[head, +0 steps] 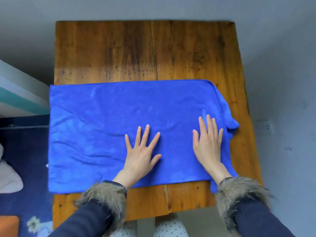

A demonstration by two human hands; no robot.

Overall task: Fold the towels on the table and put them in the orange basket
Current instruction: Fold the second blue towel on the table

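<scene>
From the head view I see a bright blue microfibre towel (119, 130) spread across the near half of the worn wooden tabletop (145, 52). My left hand (141, 151) and right hand (207, 142) press flat on it toward 5 o'clock, each grip wide, fingers straight, holding nothing.
</scene>
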